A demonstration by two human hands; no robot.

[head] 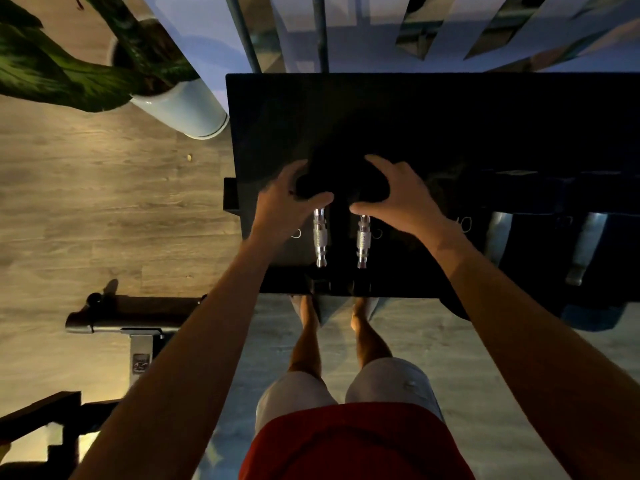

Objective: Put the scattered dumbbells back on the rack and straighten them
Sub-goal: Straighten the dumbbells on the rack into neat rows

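Observation:
Two small dumbbells lie side by side on the black rack (450,109), their chrome handles pointing toward me: the left dumbbell (319,237) and the right dumbbell (363,242). My left hand (287,202) wraps the far black head of the left dumbbell. My right hand (398,192) cups the far black head of the right one. The heads are dark and hard to make out against the rack. Further right on the rack sit two larger dumbbells with thick grey handles (498,237) (588,244).
A white planter (187,109) with a green plant stands just left of the rack's far corner. A bench frame (131,323) lies on the wooden floor at lower left. My legs stand close to the rack's front edge.

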